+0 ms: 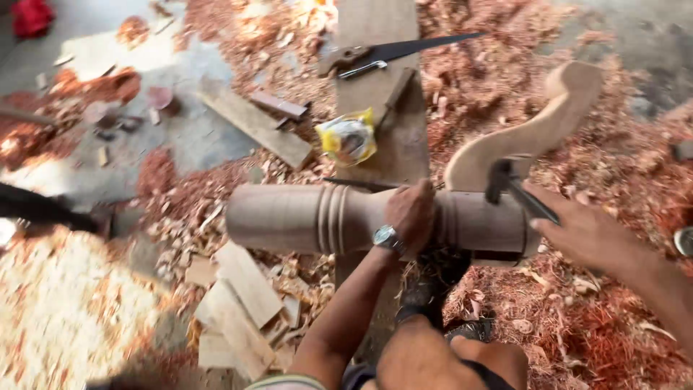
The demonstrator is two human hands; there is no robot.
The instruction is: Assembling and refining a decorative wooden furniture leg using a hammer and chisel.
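Wooden post (303,218) lies across the plank (379,137); left hand (410,215) clasps its neck, right hand (588,232) grips a hammer (514,186).

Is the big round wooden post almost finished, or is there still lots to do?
Done: the turned wooden post is already round, with neat grooved rings, and shavings cover the floor. In hand: the left hand steadies the post at its narrow part while the right hand holds a hammer near a curved wooden piece. Left: I can't tell if that piece is attached yet.

Tool head (499,180) blurred — right forearm (668,289) cut off.
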